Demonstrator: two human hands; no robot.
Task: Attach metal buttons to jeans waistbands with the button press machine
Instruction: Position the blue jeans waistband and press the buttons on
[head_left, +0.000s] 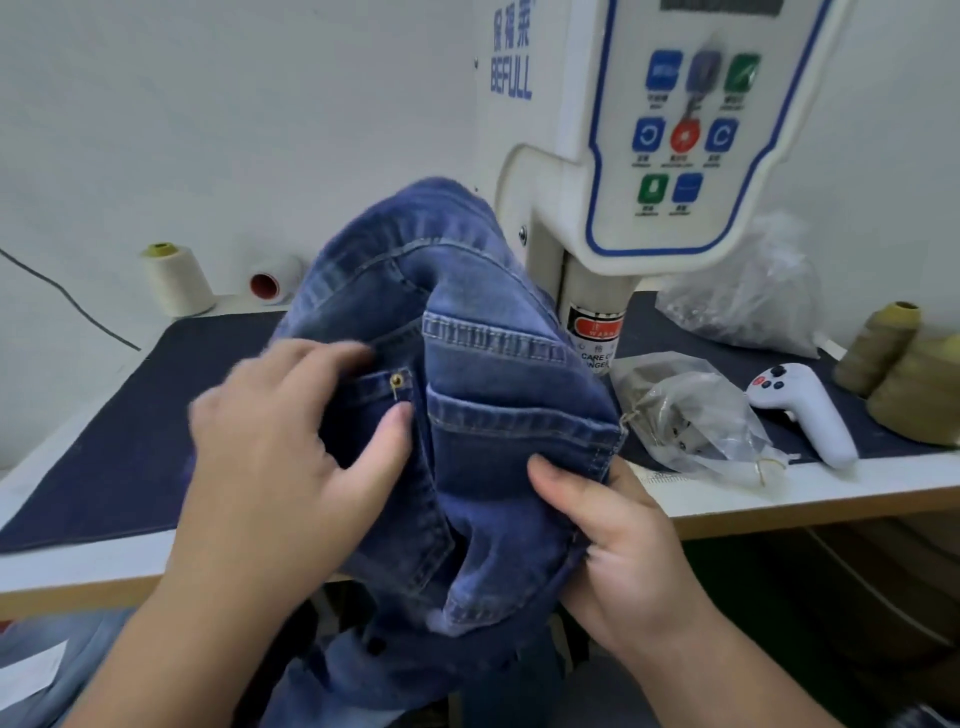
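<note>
Left hand (291, 441) spread with thumb extended, right hand (618, 545) in pinching grip

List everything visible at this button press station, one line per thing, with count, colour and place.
jeans: one pair, blue denim, held up in front of the machine
rivet: one, brass, at a pocket corner on the jeans
button press machine: one, cream with blue-trimmed panel, behind the jeans
mat: one, dark navy, covering the table
thread cones, cream: two, back left, one upright, one lying
thread cones, olive: two, far right
plastic bags: two, clear, right of the machine
handheld controller: one, white, right on the mat
left hand: one, resting on the denim near the rivet
right hand: one, gripping the waistband edge
</note>
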